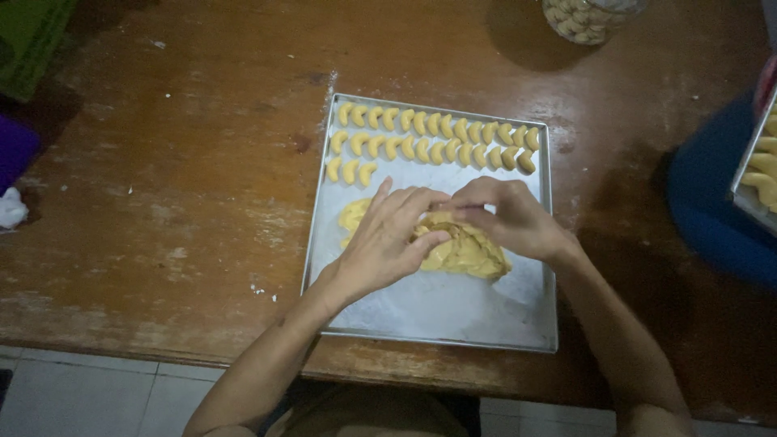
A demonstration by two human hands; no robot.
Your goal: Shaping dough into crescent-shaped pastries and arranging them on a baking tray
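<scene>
A square metal baking tray (433, 324) lined with white paper lies on a brown wooden table (178, 186). Two full rows and a short third row of small yellow crescent-shaped dough pieces (437, 137) fill its far end. A lump of yellow dough (469, 255) sits in the middle of the tray. My left hand (384, 243) rests on the lump's left side, fingers curled onto it. My right hand (514, 218) pinches the dough at the top of the lump, thumb and fingers closed on it.
A glass jar (587, 16) of pale biscuits stands at the table's far edge. A second tray (757, 170) with crescent pieces sits on something blue at the right. Green and purple objects lie at the far left. Tiled floor shows below the table's near edge.
</scene>
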